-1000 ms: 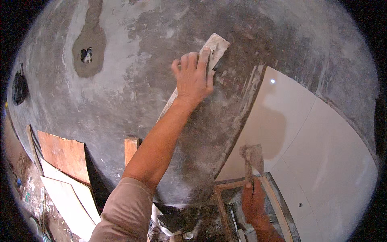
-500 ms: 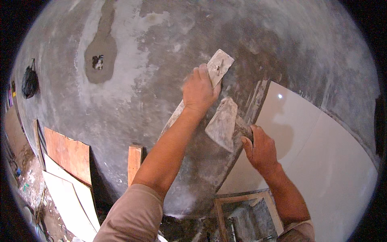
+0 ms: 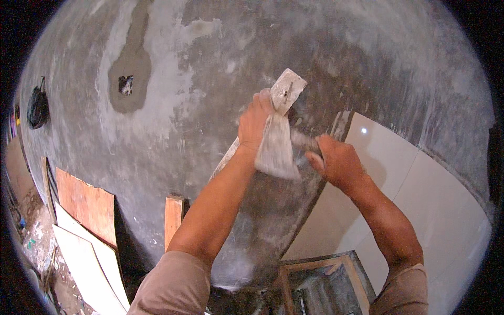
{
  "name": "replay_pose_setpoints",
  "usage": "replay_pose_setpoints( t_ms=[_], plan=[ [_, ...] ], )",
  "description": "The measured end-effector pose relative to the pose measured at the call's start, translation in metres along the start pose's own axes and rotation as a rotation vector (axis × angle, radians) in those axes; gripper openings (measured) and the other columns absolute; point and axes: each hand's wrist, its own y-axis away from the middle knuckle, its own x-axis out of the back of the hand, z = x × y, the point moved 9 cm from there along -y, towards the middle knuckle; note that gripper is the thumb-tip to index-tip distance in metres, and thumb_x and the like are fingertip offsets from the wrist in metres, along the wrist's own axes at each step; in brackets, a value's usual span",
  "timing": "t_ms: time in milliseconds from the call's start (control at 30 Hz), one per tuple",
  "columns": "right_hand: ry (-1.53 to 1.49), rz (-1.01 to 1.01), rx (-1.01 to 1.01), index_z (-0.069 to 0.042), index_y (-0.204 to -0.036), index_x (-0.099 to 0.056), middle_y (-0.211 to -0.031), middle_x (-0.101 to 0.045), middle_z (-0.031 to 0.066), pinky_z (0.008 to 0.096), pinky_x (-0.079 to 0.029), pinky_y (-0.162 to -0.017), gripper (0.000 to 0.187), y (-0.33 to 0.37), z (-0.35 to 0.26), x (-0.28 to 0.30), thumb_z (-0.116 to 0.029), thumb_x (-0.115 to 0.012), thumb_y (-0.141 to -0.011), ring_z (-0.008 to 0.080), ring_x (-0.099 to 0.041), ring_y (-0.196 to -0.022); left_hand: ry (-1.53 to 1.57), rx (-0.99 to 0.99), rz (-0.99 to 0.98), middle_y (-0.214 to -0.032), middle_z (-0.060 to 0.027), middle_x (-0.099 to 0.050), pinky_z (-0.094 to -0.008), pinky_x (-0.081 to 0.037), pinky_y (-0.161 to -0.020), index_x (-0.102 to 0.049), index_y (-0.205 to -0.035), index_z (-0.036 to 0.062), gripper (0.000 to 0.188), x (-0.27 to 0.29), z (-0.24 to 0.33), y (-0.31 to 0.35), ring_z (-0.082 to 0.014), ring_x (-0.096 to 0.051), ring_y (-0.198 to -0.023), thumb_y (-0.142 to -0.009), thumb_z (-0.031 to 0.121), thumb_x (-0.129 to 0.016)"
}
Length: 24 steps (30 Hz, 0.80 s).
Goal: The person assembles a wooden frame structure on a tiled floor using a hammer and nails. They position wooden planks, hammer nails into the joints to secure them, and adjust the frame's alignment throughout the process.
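My left hand point(image 3: 254, 123) is closed round a long, narrow straightedge point(image 3: 289, 88), whitish and caked with plaster. Its upper end stands out beyond my fingers, and the lower part runs down behind my forearm. With my right hand point(image 3: 338, 161) I grip the handle of a trowel point(image 3: 277, 152). Its broad, flared blade is coated in pale plaster and smeared by motion. The blade lies beside my left wrist and just below the straightedge's upper end; I cannot tell whether they touch. Behind both hands is the grey plastered wall point(image 3: 210, 105).
White panels point(image 3: 420, 210) cover the lower right, above a wooden frame point(image 3: 286, 289). Sheets of board point(image 3: 86, 262), a brown plywood piece point(image 3: 86, 205) and a timber post point(image 3: 173, 220) lean at the left. A black bag point(image 3: 38, 107) hangs beyond a hole point(image 3: 126, 85) in the wall.
My right hand and the trowel have moved up and left, bringing the blade against or near the straightedge by my left hand. The left hand has barely shifted.
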Motion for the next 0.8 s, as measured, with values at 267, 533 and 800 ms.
replay_pose_setpoints(
  t_ms=[267,533,800],
  plan=[
    [-0.073,0.056,-0.125,-0.004,-0.106,-0.056,-0.093,-0.067,0.0233,0.0552,-0.055,-0.069,0.044,-0.003,0.017,0.005,-0.044,-0.069,-0.094,0.0468,-0.067,-0.082,0.094,0.063,-0.030,-0.120,-0.0238,-0.058,-0.0521,-0.055,-0.085,-0.040,-0.140,0.0029,0.074,-0.008,-0.010,-0.005,-0.0445,-0.066,-0.102,-0.082,0.032,-0.075],
    [-0.763,0.127,-0.632,0.000,-0.115,-0.050,-0.078,-0.061,0.0154,0.0399,-0.050,-0.060,0.040,0.135,-0.041,-0.031,-0.038,-0.055,-0.104,0.0343,-0.062,-0.066,0.052,0.150,-0.198,-0.122,-0.0280,-0.064,-0.0551,-0.055,-0.087,-0.038,-0.145,0.0029,0.083,0.028,-0.009,0.008,-0.0494,-0.067,-0.100,-0.081,0.038,-0.079],
    [-1.057,0.038,-1.055,-0.006,-0.107,-0.048,-0.070,-0.050,0.0041,0.0292,-0.043,-0.047,0.042,0.309,-0.088,-0.128,-0.048,-0.046,-0.107,0.0148,-0.050,-0.053,0.448,0.772,-0.790,-0.124,-0.0321,-0.065,-0.0504,-0.047,-0.102,-0.049,-0.139,-0.0057,0.080,0.015,-0.041,0.214,-0.0432,-0.066,-0.114,-0.088,0.053,-0.070]
  ],
)
